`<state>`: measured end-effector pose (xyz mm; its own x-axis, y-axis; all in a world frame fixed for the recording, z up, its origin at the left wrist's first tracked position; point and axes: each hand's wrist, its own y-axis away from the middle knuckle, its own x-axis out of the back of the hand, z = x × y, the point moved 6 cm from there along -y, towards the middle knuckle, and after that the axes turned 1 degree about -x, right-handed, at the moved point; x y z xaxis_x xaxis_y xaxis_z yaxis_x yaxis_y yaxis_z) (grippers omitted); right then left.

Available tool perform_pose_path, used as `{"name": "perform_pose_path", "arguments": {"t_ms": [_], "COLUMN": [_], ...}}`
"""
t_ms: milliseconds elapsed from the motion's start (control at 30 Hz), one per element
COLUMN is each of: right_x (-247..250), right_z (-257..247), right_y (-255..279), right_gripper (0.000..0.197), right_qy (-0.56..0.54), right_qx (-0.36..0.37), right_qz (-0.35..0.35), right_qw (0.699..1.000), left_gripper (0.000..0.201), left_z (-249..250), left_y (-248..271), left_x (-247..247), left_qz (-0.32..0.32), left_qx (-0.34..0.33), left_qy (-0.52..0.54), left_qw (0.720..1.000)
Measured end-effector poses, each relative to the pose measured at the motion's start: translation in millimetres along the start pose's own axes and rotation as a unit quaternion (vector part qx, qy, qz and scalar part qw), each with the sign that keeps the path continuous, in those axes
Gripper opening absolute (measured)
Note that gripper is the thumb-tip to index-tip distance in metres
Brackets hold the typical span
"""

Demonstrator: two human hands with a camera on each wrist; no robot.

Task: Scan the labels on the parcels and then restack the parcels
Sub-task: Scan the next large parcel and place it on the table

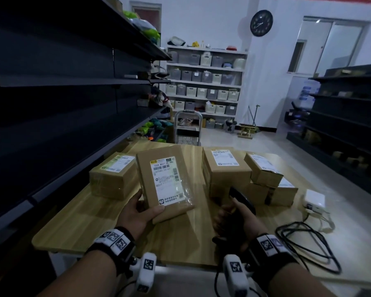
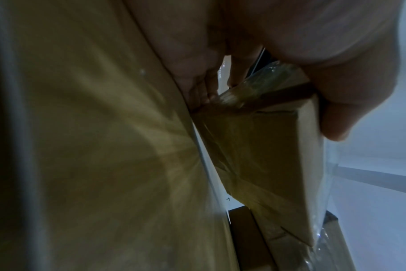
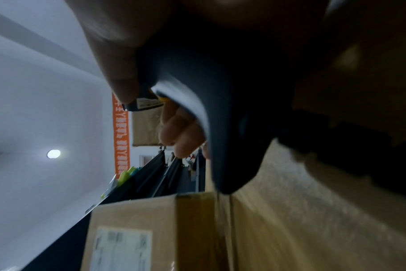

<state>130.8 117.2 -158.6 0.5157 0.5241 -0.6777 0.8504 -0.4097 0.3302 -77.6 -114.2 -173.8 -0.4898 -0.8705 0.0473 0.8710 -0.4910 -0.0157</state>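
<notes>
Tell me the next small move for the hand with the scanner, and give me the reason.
Probably raise the scanner in the right hand and aim it at the label on the parcel. The left hand holds that parcel tilted up, label facing the person, while the scanner sits low beside it, seemingly not yet pointed at the barcode.
</notes>
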Motion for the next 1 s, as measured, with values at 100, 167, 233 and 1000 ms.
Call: {"name": "perform_pose_path", "arguments": {"t_ms": [100, 167, 233, 1000], "right_x": [15.5, 19.9, 22.9, 34.8], "right_z": [0.2, 1.0, 1.1, -0.8], "right_y": [-7.3, -7.8, -8.2, -25.7], "right_gripper": [0.040, 0.045, 0.044, 0.049], "right_qy": [-0.008, -0.026, -0.054, -0.067], "right_qx": [-0.010, -0.009, 0.002, 0.008], "right_qz": [0.031, 0.040, 0.037, 0.034], "right_qw": [0.999, 0.999, 0.998, 0.997], "left_gripper": [0.083, 0.079, 0.083, 0.069], "left_z": [1.7, 4.5, 3.3, 37.9], "left_y": [1.4, 2.8, 0.3, -92.2], "left_x": [-0.6, -2.2, -5.2, -73.9], "left_qz": [-0.004, -0.005, -0.005, 0.002], "left_qx": [0.002, 0.006, 0.037, 0.196], "left_qy": [-0.006, -0.017, -0.026, -0.057], "left_qw": [1.000, 1.000, 0.999, 0.979]}}
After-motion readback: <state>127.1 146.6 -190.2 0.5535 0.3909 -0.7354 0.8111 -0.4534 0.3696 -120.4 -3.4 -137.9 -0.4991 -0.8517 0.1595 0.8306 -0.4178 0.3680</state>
